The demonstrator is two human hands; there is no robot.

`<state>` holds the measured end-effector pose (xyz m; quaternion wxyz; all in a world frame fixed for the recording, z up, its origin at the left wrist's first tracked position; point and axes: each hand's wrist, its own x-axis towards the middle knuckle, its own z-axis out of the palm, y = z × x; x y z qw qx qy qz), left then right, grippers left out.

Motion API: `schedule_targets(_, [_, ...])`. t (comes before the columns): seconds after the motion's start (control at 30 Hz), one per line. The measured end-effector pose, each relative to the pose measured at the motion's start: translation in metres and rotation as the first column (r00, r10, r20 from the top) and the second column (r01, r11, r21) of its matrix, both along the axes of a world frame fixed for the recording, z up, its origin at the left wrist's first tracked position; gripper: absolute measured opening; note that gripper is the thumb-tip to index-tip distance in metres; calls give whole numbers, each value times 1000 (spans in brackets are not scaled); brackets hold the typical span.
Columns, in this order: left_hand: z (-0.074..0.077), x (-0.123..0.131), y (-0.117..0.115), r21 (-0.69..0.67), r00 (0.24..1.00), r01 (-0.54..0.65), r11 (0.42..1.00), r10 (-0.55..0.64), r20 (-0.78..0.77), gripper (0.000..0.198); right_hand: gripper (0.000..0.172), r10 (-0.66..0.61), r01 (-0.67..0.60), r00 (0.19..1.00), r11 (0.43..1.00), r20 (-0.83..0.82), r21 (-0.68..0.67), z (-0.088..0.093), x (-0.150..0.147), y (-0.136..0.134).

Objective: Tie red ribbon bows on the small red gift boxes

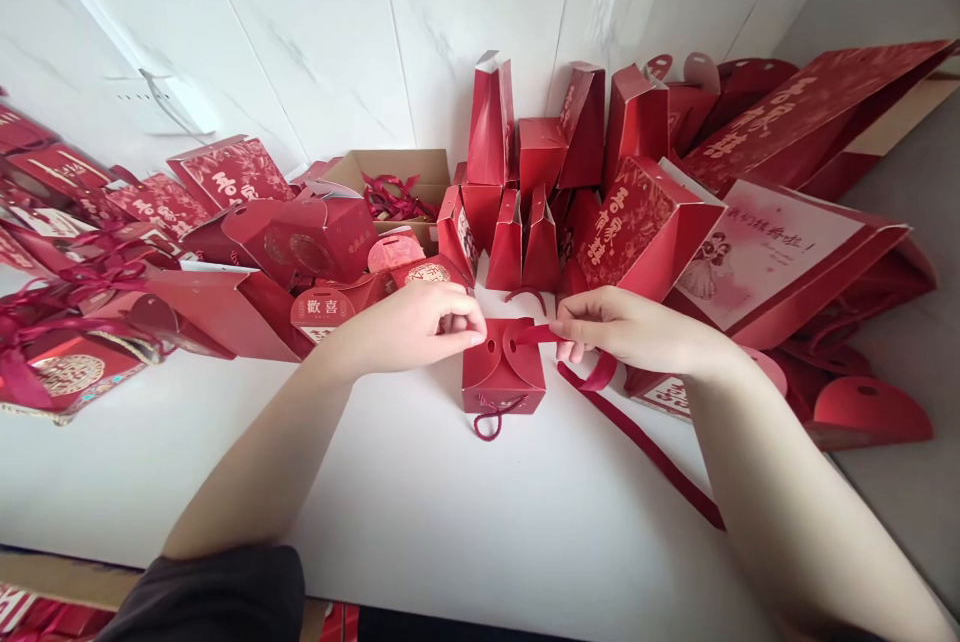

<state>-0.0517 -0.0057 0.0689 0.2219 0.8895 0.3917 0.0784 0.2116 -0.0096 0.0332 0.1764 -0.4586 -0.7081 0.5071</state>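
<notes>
A small red gift box (502, 394) stands upright on the white table in front of me. Its top flaps are folded together and have round holes, and a twisted cord loop (487, 425) hangs at its front. My right hand (615, 327) pinches a dark red ribbon (637, 442) at the right of the box top. One end of the ribbon reaches over the flaps; the rest trails along the table to the right. My left hand (431, 330) is closed, fingers curled, by the box's upper left edge. Whether anything is between those fingertips is hidden.
Red gift bags (637, 232) and boxes crowd the back and right. Folded boxes and a ribbon-tied box (67, 372) lie at the left. An open cardboard box (401, 167) of ribbons stands against the tiled wall (465, 12). Bare white table (420, 512) lies nearest me.
</notes>
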Motion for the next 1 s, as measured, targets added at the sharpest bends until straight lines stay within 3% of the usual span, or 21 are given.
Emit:
schedule_targets(0.23, [-18, 7, -1, -29, 998, 45, 999, -46, -41, 24, 33, 15, -15, 1000, 1000, 4, 2, -6, 2, -3])
schedule_targets(0.47, [-36, 8, 6, -172, 994, -85, 981, 96, 59, 16, 34, -11, 11, 999, 1000, 35, 1, -11, -1, -2])
schedule_targets(0.83, [-38, 19, 5, -173, 992, -96, 980, 109, 63, 32, 28, 8, -7, 1000, 1000, 24, -11, -15, -15, -3])
schedule_targets(1.0, [-42, 18, 6, -288, 983, -118, 950, 152, 100, 26, 28, 10, -10, 1000, 1000, 16, 12, -16, -16, -3])
